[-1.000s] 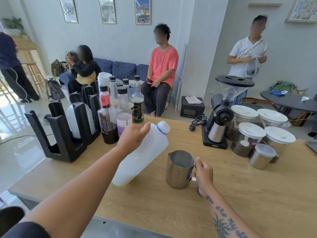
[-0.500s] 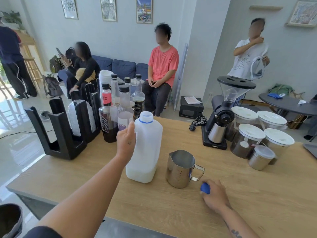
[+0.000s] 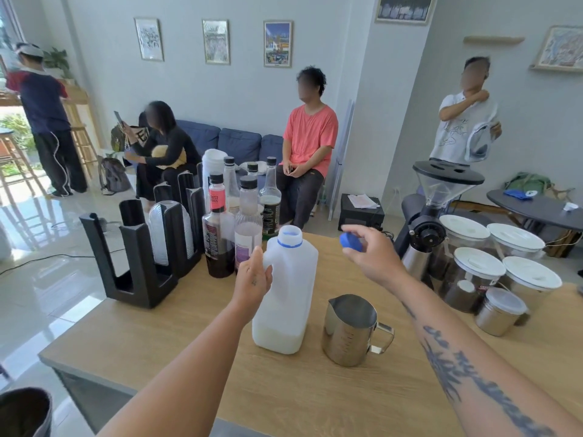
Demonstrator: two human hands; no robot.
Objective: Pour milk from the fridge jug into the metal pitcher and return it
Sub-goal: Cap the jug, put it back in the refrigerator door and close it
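A translucent white milk jug (image 3: 288,288) stands upright on the wooden counter (image 3: 195,348), its neck uncapped and a little milk at its bottom. My left hand (image 3: 252,279) grips its handle side. My right hand (image 3: 366,250) hovers to the right of the jug's mouth and pinches the blue cap (image 3: 348,240). The metal pitcher (image 3: 350,329) stands just right of the jug, handle to the right, its inside hard to see.
Syrup bottles (image 3: 233,228) and a black cup holder (image 3: 148,250) stand behind the jug at left. A coffee grinder (image 3: 432,216) and several lidded canisters (image 3: 485,272) crowd the right. Several people sit or stand beyond the counter.
The jug went from tilted over the pitcher to upright on the counter. My right hand picked the blue cap off the counter and raised it beside the jug's mouth.
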